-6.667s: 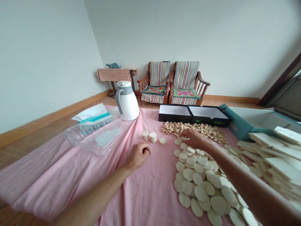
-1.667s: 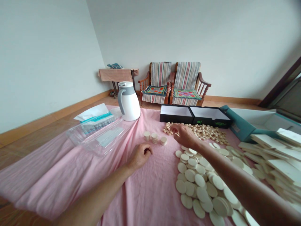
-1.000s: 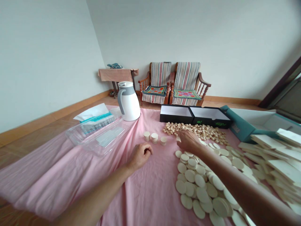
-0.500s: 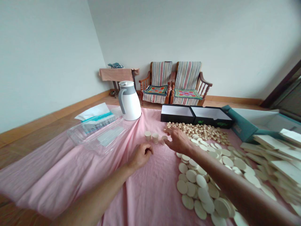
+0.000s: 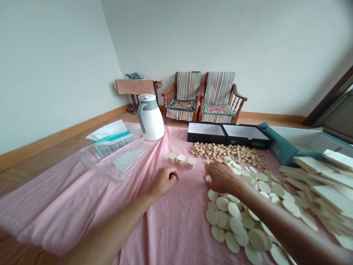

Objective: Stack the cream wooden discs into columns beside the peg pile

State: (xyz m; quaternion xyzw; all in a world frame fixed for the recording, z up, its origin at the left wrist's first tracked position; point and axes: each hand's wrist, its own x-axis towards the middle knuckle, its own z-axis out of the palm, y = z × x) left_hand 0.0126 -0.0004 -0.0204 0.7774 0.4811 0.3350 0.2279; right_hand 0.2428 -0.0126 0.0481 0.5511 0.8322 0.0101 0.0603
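Three short stacks of pale round wooden discs stand in a row on the pink cloth: a left stack, a middle stack and a right stack. My left hand rests on the cloth just in front of them, its fingers curled into a loose fist with nothing showing in it. To the right, my right hand is over the near-left part of a spread of loose wooden discs. Its fingers are bent down together among the discs, and the fingertips are partly hidden, so what they grip cannot be made out.
Small wooden balls lie behind the discs, before a black open box. A teal box and piled wooden boards are at right. A white jug and clear plastic tray stand left.
My right hand has moved from the right-hand stack, right and toward me, to the loose discs. That stack is now uncovered. My left hand stays in place.
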